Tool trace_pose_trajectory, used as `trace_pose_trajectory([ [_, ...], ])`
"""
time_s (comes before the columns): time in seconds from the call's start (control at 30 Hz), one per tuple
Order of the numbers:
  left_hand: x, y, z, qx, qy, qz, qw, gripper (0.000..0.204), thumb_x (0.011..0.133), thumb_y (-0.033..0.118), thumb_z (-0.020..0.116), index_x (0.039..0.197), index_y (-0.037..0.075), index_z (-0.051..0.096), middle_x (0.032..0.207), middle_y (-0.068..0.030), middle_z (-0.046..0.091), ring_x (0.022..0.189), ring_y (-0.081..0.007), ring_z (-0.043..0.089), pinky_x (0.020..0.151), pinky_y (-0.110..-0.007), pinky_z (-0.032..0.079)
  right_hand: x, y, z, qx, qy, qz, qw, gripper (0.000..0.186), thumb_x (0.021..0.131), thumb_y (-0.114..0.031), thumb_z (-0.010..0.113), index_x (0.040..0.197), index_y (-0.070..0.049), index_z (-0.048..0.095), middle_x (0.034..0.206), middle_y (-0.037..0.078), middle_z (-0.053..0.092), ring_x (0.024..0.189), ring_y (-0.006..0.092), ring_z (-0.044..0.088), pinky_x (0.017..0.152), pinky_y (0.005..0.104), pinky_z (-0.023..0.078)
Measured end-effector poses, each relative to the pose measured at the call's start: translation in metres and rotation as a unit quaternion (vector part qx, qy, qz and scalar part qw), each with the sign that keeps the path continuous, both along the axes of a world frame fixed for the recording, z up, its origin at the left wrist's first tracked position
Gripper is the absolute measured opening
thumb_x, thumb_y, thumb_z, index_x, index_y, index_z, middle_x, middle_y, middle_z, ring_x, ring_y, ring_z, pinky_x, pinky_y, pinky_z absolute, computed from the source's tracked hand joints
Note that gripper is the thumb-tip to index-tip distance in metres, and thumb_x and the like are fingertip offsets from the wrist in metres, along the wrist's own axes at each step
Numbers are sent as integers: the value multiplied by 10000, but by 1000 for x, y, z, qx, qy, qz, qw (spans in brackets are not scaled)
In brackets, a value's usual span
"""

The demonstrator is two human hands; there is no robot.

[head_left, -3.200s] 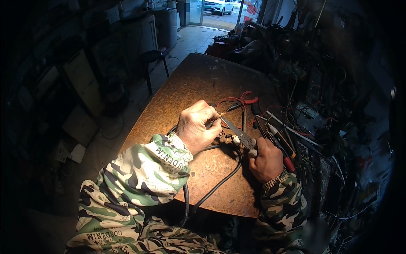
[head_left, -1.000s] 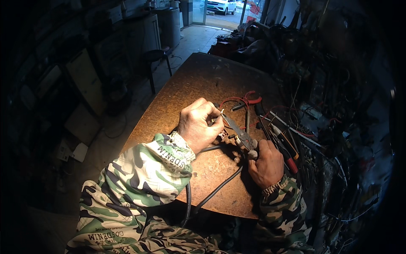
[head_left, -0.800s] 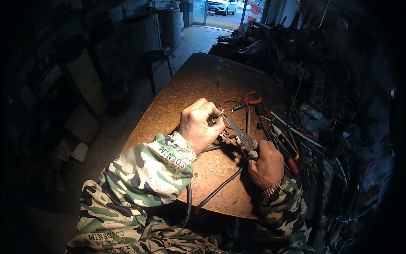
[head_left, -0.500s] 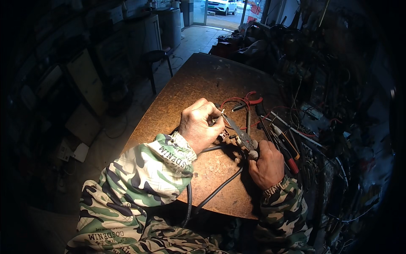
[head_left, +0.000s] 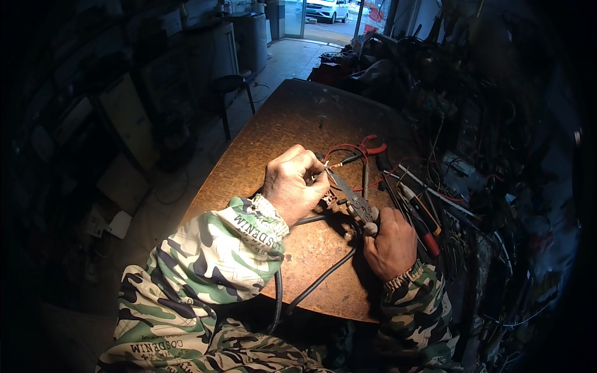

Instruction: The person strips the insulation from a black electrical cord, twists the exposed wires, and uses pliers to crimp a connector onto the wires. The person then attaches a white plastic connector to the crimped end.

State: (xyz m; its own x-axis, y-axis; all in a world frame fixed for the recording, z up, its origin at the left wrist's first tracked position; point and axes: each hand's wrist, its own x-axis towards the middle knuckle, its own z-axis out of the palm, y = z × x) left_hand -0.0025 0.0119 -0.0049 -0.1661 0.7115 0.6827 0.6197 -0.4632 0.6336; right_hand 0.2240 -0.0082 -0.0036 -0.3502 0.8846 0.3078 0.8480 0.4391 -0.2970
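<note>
My left hand point(head_left: 293, 183) is closed in a pinch over the worktable, thumb and forefinger together on a thin wire point(head_left: 327, 164) whose pale end barely shows. My right hand point(head_left: 392, 244) is wrapped around the handles of wire strippers point(head_left: 348, 194) with flat grey jaws. The jaw tips meet the wire right beside my left fingertips. A thick black cable point(head_left: 320, 278) loops on the table between my forearms and hangs over the near edge. Below the jaws lies a small part point(head_left: 329, 199), mostly in shadow.
The brown wooden table point(head_left: 292, 118) carries red-handled pliers point(head_left: 373, 147), a thin red lead point(head_left: 341, 147) and a screwdriver with a red handle point(head_left: 429, 242) on the right. Tangled wires and dark clutter point(head_left: 460, 165) crowd the right side. A black stool point(head_left: 229, 84) stands beyond the left edge.
The strippers and my right hand have shifted very slightly. A short copper-coloured piece now shows just past the jaw tips. My left hand keeps its place.
</note>
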Motion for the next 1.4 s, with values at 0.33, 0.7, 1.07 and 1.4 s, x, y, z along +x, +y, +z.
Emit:
trace_pose_trajectory([
  [0.33, 2, 1, -3, 12, 5, 4, 1000, 148, 728, -12, 784, 738, 8, 638, 755, -69, 610, 575, -149, 614, 504, -297, 492, -1, -1, 6, 2, 3, 16, 1000, 243, 794, -104, 736, 909, 50, 589, 863, 236, 608, 753, 409, 650, 655, 488, 532],
  [0.7, 0, 2, -6, 19, -3, -13, 1000, 138, 733, -7, 781, 750, 8, 646, 762, -72, 625, 584, -156, 622, 508, -298, 492, 0, -1, 1, -25, 3, 2, 1000, 257, 751, -83, 738, 907, 46, 579, 903, 246, 624, 819, 430, 653, 710, 505, 538],
  [1.07, -2, 0, -4, 1, -30, -40, 999, 99, 747, 1, 773, 758, -4, 674, 763, -71, 641, 610, -153, 648, 539, -282, 513, 1, -1, 1, -8, -22, -2, 1000, 272, 753, -96, 740, 936, 27, 581, 932, 243, 631, 800, 431, 668, 688, 495, 549],
  [1.4, -7, 4, -1, -88, -144, -106, 980, 74, 792, 16, 767, 815, -12, 703, 801, -57, 674, 675, -131, 678, 583, -277, 546, 1, 1, 5, 23, -4, 3, 1000, 297, 720, -85, 757, 920, 20, 565, 924, 233, 609, 817, 430, 644, 712, 502, 530],
])
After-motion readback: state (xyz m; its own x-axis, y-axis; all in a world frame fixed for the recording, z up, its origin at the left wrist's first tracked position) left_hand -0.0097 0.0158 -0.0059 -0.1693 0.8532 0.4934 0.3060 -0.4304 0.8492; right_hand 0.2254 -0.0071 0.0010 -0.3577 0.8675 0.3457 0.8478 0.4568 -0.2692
